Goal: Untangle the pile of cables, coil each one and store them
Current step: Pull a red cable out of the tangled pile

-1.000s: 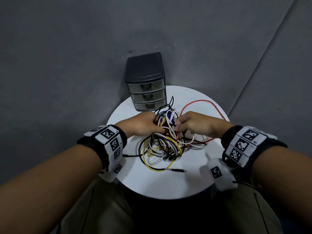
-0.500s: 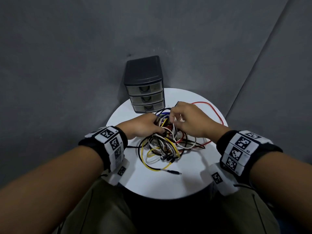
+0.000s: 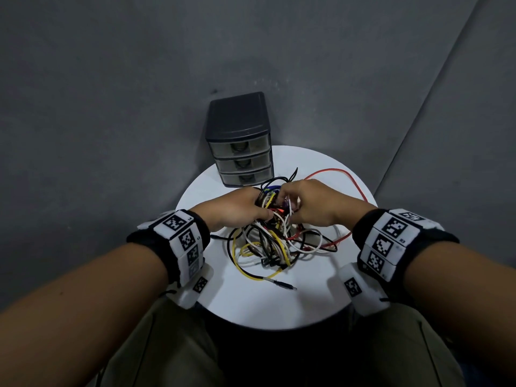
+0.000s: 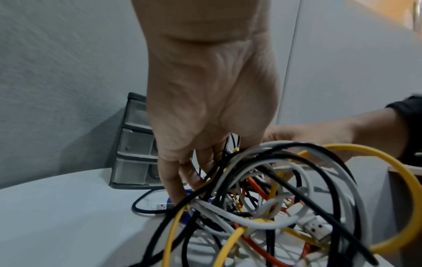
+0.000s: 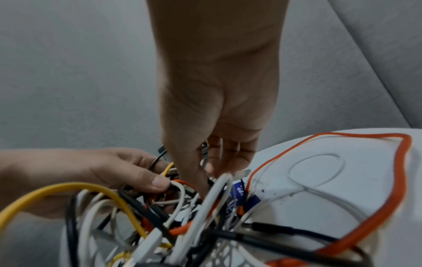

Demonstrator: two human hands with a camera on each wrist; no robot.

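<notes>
Round white table [image 3: 307, 300]: cables [image 3: 273, 244], drawers [image 3: 240, 152].

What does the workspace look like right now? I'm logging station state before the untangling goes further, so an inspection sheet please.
Surface: round white table, on it the cable pile and, at its far edge, the drawer unit.
Job's things: cable pile tangled, none coiled; three-drawer unit, all drawers closed.
Clutter: nothing seen.
Grippers: left hand grips strands at the pile's far left; right hand pinches into the top of the tangle.
Cables: red cable loops out to the right; yellow cable and a black plug trail toward the person; white and black strands intertwined.
Surroundings: grey padded wall; the person's lap below the table.
</notes>
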